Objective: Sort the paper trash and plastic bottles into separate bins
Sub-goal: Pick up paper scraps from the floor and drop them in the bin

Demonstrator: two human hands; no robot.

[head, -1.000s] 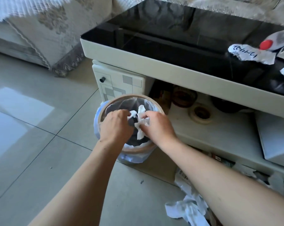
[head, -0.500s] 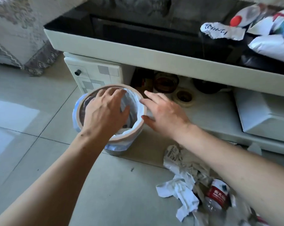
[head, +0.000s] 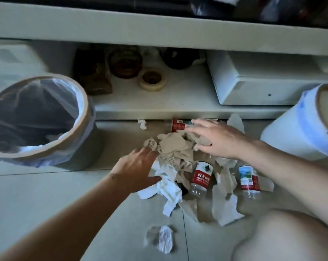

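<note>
Paper scraps (head: pixel 176 149), beige and crumpled into stiff creases, lie heaped on the glossy floor tiles (head: pixel 46 194) with softer white tissue (head: pixel 167 185) spilling toward the viewer. The left hand (head: pixel 136 168) reaches over the near edge of the heap, fingers spread and nearly straight, gripping nothing. The right hand (head: pixel 214 140) hovers over the far side, fingers likewise splayed and empty; whether its fingertips touch the paper cannot be told through the blur. Two clear plastic bottles lie among the scraps: one with a red label (head: pixel 200 178) just beside the tissue, another with a red and blue label (head: pixel 248 178) to its right. A third bottle (head: pixel 178 124) is partly hidden beyond the right hand. A round grey bin (head: pixel 80 147) with a tan rim and thin translucent liner stands left of the heap, some white paper inside. A white-lined bin (head: pixel 291 132) stands at the right. A separate crumpled wad (head: pixel 162 239) lies nearer the viewer.
</note>
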